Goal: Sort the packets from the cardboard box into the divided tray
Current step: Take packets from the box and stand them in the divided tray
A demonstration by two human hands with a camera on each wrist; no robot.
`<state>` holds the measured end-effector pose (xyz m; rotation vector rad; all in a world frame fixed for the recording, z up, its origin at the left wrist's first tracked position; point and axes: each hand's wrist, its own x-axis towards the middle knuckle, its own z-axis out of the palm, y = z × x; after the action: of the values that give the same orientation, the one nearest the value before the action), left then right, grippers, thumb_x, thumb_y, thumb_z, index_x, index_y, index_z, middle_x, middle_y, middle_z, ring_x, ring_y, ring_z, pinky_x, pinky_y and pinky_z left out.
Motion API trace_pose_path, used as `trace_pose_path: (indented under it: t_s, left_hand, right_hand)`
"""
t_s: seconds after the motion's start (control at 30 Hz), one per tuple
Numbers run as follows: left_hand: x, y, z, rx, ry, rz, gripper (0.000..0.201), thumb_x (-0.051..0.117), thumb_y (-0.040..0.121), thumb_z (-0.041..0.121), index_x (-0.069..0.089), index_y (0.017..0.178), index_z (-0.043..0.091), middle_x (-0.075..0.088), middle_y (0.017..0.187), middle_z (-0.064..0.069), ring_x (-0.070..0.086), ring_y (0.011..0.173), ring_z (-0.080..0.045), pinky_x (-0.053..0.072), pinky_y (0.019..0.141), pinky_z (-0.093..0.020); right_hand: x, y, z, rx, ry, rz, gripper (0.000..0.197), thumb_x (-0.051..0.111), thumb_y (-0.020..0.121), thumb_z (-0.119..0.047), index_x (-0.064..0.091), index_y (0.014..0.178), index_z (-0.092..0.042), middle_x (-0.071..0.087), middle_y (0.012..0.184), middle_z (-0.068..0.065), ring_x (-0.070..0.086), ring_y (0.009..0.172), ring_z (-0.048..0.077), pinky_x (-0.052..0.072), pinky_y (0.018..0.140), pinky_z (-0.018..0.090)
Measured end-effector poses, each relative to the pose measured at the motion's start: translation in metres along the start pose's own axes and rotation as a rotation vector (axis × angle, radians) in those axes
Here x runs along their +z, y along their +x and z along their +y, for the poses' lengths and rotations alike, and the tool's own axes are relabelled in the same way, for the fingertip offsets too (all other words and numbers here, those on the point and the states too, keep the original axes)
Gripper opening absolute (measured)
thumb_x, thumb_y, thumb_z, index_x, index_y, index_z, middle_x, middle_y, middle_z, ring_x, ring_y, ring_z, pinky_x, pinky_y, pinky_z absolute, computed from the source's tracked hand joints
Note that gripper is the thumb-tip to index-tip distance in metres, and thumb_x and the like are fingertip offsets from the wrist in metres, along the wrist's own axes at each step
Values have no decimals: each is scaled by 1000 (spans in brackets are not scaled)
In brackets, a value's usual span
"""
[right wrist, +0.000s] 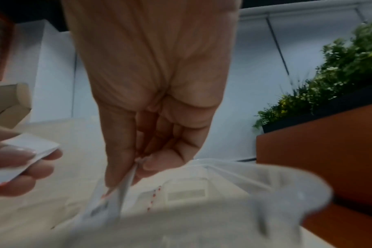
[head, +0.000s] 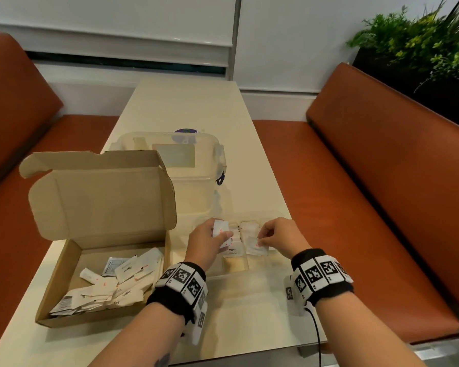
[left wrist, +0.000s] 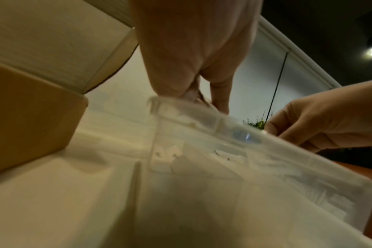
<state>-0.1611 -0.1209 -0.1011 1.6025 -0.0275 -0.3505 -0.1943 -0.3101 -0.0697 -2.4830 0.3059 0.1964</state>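
head view: left hand (head: 206,242) over the near-left part of the clear divided tray (head: 265,268), thumb and fingers pinched on a small stack of white packets (head: 220,229). right hand (head: 278,235) just beside it, over the tray's middle, fingertips pinched on a single packet (head: 257,246) hanging into a compartment. more sachets already lying in the tray, one marked "pepper" (head: 232,250). open cardboard box (head: 64,282) to the left on the cream table (head: 186,102), lid up, a loose heap of packets (head: 112,287) inside. clear lidded tub (head: 191,165) behind the tray. orange benches (head: 382,160) on both sides, green plant (head: 419,43) at far right.

left wrist view: left hand (left wrist: 193,55) seen from below, fingers closed together just above the tray rim (left wrist: 202,110); what is held hard to make out here. right hand (left wrist: 321,124) at the right, fingers curled. box wall (left wrist: 28,114) at the left.

right wrist view: right hand (right wrist: 151,94) with thumb and forefinger nipped on the top edge of a thin packet (right wrist: 119,193) hanging down into the tray (right wrist: 244,181). left hand (right wrist: 19,167) at the left edge, gripping its white packets (right wrist: 25,157).
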Motion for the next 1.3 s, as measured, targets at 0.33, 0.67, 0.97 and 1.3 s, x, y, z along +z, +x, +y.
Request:
trace_pose_path:
  t_s: [0.33,0.67,0.97,1.3]
  left_hand:
    - [-1,-1,-6,5,43,12,9,68,86,10,62,89,15,66,95,-12,69,84,-20,57,63,-21]
    - [-4,-2,-8,-9,74,15,10,67,86,9,62,94,8,65,98,-18,67,89,-25,56,63,-21]
    - [-5,1,-10,-2,106,-1,8,68,86,10,62,91,12,66,97,-14,67,87,-21,56,63,-20]
    - [-4,-1,-7,-15,115,-50,15,72,83,9,60,81,18,63,82,-4,66,76,-13,57,62,-22]
  right_hand:
    - [28,3,6,-60,-216,61,5,68,83,-15,73,84,-17,70,86,-2,58,77,9,44,69,19]
    - [41,2,11,-67,-266,88,18,57,83,-4,45,76,-15,47,81,0,45,72,18,34,60,23]
    - [43,6,11,-55,-286,93,12,50,87,-4,57,83,-12,53,86,4,47,74,17,36,66,22]
    - [43,5,8,-48,-270,147,4,53,88,-11,56,87,-14,58,89,3,49,76,16,40,66,23]
